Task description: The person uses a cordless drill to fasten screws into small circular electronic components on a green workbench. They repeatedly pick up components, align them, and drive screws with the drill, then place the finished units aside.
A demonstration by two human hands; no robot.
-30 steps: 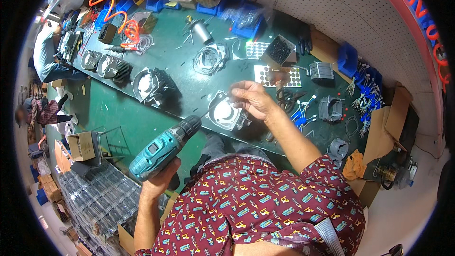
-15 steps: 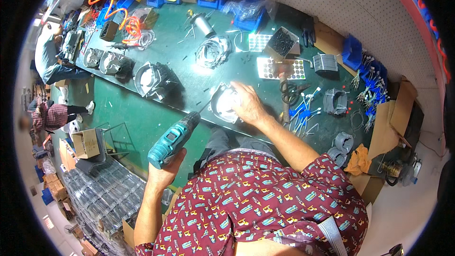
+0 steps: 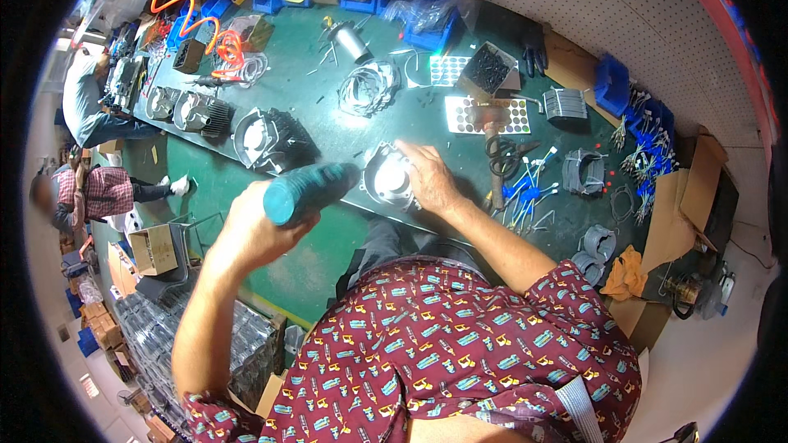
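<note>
My left hand [image 3: 253, 234] is wrapped round the grip of a teal cordless drill [image 3: 310, 192]. The drill's front points right, close beside a round metal housing [image 3: 376, 174] at the table's near edge; whether its bit touches the housing, I cannot tell. With fingers bent over the housing's right side, my right hand [image 3: 433, 184] grips it. To the left stands a finned motor housing [image 3: 264, 138]. Scissors with dark handles [image 3: 504, 157] and a hammer [image 3: 495, 184] lie right of my right hand.
A coil of grey cable [image 3: 367, 89] lies beyond the housing. Farther right are a box of black screws [image 3: 490, 68], blue-and-white wire connectors [image 3: 525, 197] and grey rings [image 3: 584, 172]. An orange coiled air hose [image 3: 190, 12] hangs at the left, where two other people are.
My left hand has raised the drill and turned it more level, its front now nearer the housing. My right hand stays on the housing. The person in the checked shirt has shifted.
</note>
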